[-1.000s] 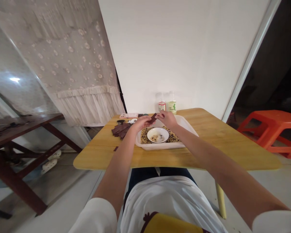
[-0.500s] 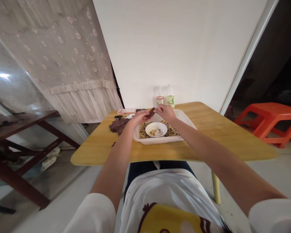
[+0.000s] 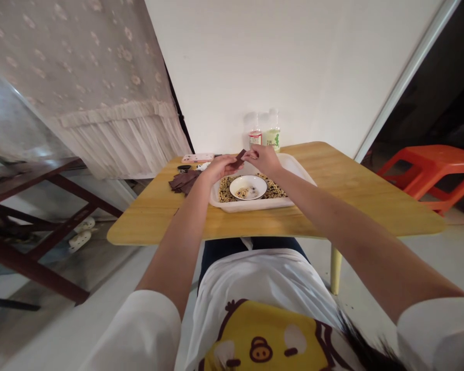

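My left hand (image 3: 221,168) is closed on a small flat dark-brown piece (image 3: 238,158), which looks like cloth or a little pouch. The fingertips of my right hand (image 3: 266,159) pinch the upper right end of that same piece. Both hands are above the back part of a white tray (image 3: 251,207), which contains many small yellow and black beads or grains (image 3: 226,191). A white dark-rimmed bowl (image 3: 257,184) sits among them, with a few of the small bits inside. Left of the tray lies a pile of similar brown pieces (image 3: 184,181), partly hidden by my left arm.
Two clear bottles, one with a red label (image 3: 255,137) and one with a green label (image 3: 272,138), stand by the wall. A pink phone-like object (image 3: 198,157) and a dark round item (image 3: 184,168) lie at back left. An orange stool (image 3: 436,162) stands right of the wooden table (image 3: 355,206).
The view has tilted down, so the table sits higher in the picture. Both hands stay over the tray, still holding the brown piece between them.
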A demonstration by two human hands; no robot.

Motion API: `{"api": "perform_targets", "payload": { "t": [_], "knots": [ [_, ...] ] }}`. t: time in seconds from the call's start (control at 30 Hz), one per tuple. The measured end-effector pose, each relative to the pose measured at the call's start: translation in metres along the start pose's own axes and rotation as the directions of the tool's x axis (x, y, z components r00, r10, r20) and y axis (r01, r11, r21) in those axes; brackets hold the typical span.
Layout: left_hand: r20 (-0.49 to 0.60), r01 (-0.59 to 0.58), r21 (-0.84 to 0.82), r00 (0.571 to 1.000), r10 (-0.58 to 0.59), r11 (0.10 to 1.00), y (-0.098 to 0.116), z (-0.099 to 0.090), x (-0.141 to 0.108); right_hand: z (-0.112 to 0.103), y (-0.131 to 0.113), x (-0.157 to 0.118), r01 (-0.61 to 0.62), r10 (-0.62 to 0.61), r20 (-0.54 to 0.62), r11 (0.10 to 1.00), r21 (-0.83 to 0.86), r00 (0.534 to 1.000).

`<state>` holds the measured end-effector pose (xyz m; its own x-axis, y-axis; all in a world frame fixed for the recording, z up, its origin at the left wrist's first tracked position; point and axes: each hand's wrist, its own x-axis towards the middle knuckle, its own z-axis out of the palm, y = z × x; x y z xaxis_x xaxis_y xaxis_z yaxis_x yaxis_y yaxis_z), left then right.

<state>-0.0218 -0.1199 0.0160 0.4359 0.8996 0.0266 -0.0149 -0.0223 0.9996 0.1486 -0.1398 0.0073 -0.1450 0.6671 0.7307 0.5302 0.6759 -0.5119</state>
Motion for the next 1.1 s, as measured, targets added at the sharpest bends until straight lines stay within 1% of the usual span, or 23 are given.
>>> {"api": "perform_targets", "payload": {
  "t": [0.1,0.27,0.47,0.53,0.63,0.7,0.83,0.9,1.1],
  "knots": [
    [0.018,-0.014,-0.003,1.000,0.014,1.000,-0.0017,-0.0017,0.0018,0.0012,-0.0017,-0.0005,0.032,-0.032,0.045,0.999,-0.002,0.998],
    [0.048,-0.029,0.025,0.998,0.028,0.999,-0.0041,-0.0042,0.0053,0.0015,-0.0017,-0.0008,0.043,-0.044,0.055,0.999,0.018,0.997],
    [0.020,-0.016,0.046,1.000,0.015,0.999,-0.0050,-0.0039,0.0066,0.0006,-0.0027,-0.0013,0.028,-0.028,0.045,1.000,0.009,0.999],
    [0.022,-0.015,0.053,1.000,0.014,0.998,-0.0055,-0.0036,0.0066,-0.0003,-0.0013,-0.0006,0.015,-0.015,0.031,1.000,-0.016,0.999],
    [0.040,-0.013,0.048,0.999,0.011,0.999,-0.0058,-0.0032,0.0061,-0.0010,0.0036,0.0011,-0.041,0.038,-0.043,0.996,-0.081,0.998],
    [0.047,-0.006,0.047,0.999,0.004,0.999,-0.0056,-0.0028,0.0053,-0.0004,0.0062,0.0018,-0.061,0.057,-0.055,0.996,-0.072,0.997],
    [0.023,-0.012,0.036,1.000,0.011,0.999,-0.0050,-0.0023,0.0037,0.0024,0.0041,0.0007,-0.004,0.004,0.012,1.000,-0.009,1.000],
    [0.016,-0.016,0.022,1.000,0.016,1.000,-0.0050,-0.0022,0.0037,0.0031,0.0018,0.0000,0.012,-0.012,0.024,1.000,0.011,1.000],
    [0.016,0.008,0.023,1.000,-0.008,1.000,-0.0045,-0.0020,0.0048,0.0017,0.0045,0.0013,-0.051,0.051,-0.062,0.999,0.001,0.997]
  ]
}}
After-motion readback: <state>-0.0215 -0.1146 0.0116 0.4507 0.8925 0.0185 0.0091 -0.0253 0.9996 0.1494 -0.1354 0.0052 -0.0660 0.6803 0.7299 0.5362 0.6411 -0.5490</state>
